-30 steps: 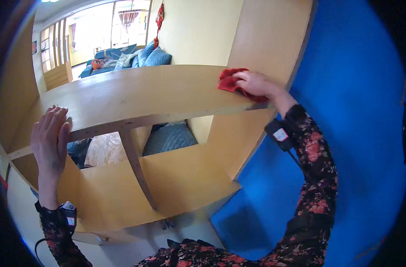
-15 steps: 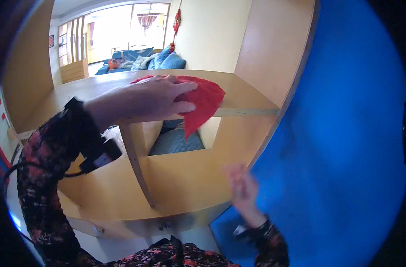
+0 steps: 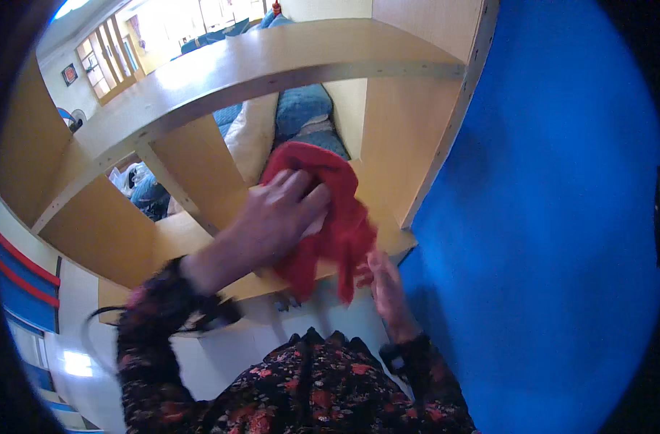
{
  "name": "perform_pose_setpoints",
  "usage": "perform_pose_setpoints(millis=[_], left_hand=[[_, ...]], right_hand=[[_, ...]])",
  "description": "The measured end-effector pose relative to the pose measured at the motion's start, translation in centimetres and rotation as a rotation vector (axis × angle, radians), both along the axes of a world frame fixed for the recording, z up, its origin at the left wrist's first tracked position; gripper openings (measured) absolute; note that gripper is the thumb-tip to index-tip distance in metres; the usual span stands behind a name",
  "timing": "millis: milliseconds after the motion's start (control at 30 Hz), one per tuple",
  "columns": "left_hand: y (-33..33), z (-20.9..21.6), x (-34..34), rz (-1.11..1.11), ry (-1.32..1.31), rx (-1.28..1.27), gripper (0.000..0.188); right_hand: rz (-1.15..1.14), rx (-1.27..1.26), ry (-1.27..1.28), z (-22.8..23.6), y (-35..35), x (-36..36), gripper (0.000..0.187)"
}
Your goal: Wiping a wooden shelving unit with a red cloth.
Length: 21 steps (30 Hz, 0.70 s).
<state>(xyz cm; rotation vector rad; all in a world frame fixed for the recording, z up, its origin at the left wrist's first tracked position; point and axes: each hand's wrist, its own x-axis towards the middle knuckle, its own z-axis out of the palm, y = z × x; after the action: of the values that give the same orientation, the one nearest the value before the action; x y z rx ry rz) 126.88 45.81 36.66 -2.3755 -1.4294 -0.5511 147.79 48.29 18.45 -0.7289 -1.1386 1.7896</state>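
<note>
Red cloth, one: centre of frame, before the wooden shelf unit. My left hand: bunching its middle, apparently so the lower folds hang free. My right hand, lower right of centre: at its edge, blurred; grip, I cannot tell.

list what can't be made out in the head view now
All in the head view:
Part of the red cloth: hidden by the left hand.
Whether the right hand touches the cloth: blurred.
Top of the red hanging ornament: cut off by the upper edge.
</note>
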Motion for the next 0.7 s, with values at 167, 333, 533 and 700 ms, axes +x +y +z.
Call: perform_pose_setpoints(millis=[167, 333, 533, 700], left_hand=[[-1.8, -8.5, -1.2, 0.061, -0.276, -0.204, 0.048], [-12.5, -7.4, -8.4, 0.458, -0.183, 0.333, 0.04], [-10.6, -9.8, -9.2, 0.494, -0.805, 0.214, 0.068], [-6.9, -13.4, -10.0, 0.406, -1.006, 0.075, 0.07]], right_hand=[[-0.141, -0.037, -0.3, -4.7, 3.0, -0.7, 0.034], [-0.37, 0.725, -0.599, -5.9, 5.9, -3.1, 0.038], [-0.302, 0.871, -1.425, -8.4, 9.9, -15.3, 0.049], [0.055, 1.412, -1.151, -12.2, 11.6, -17.6, 0.049]])
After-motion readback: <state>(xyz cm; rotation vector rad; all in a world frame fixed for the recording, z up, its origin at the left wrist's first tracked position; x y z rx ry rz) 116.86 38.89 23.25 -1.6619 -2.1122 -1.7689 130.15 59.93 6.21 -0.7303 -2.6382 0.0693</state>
